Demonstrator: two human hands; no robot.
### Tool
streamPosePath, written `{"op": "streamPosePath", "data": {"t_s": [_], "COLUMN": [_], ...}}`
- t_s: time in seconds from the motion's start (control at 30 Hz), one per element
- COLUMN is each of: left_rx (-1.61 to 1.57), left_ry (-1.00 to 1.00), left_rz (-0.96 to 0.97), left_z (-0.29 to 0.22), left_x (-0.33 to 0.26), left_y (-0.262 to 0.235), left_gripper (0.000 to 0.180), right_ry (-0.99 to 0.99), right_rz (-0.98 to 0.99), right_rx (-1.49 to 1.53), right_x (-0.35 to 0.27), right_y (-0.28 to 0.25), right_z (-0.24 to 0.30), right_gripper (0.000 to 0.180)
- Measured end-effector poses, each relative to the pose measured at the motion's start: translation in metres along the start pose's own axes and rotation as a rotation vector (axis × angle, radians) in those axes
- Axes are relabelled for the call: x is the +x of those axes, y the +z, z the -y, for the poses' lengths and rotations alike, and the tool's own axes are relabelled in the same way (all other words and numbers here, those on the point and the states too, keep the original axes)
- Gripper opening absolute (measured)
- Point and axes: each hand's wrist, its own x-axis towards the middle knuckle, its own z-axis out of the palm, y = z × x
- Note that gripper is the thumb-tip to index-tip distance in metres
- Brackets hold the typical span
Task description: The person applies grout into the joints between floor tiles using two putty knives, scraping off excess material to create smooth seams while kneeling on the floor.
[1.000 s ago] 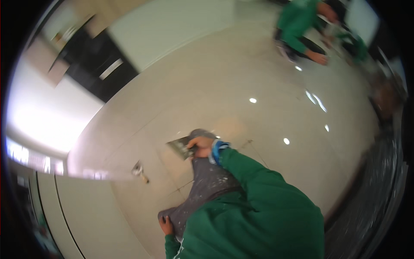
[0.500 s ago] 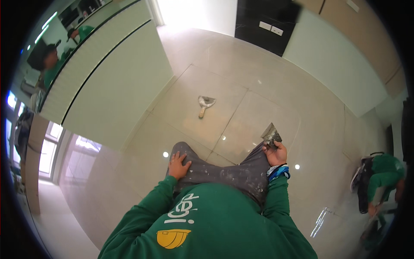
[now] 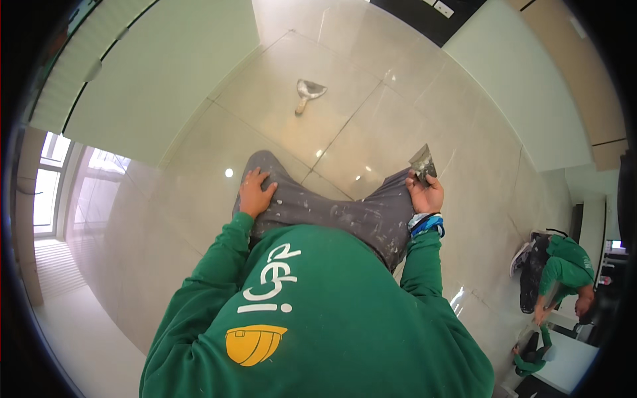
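Note:
My left hand lies on my left thigh near the knee, its fingers spread and nothing in them. A putty knife with a wide, flared metal blade, smeared grey and white, is held in my right hand beside my right knee. Its blade points up and away from me, and the fingers hide its handle. On the tiled floor ahead of my knees lies a second hand tool, with a short wooden handle and a rounded, white-smeared head. Pale marks spot my grey trousers.
A pale cabinet stands along the left, and a white panel borders the floor at the far right. A person in green bends over at the right; another green-clad figure shows below. Windows are at the left.
My view has tilted down, so the floor, the tool on it and my knees sit higher in the picture. Both hands keep their places, the right one still with the putty knife.

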Motion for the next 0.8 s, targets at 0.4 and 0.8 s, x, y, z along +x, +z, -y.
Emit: {"op": "streamPosePath", "data": {"t_s": [0.4, 0.8], "left_rx": [-0.035, -0.041], "left_ry": [0.008, 0.016], "left_rz": [0.038, 0.027], "left_z": [0.000, -0.003], "left_x": [0.006, 0.003], "left_y": [0.003, 0.006], "left_gripper": [0.050, 0.049], "right_ry": [-0.018, 0.013], "right_rz": [-0.008, -0.039], "right_rx": [-0.015, -0.043], "right_x": [-0.009, -0.004], "right_y": [0.007, 0.013], "right_z": [-0.003, 0.000], "right_gripper": [0.037, 0.044]}}
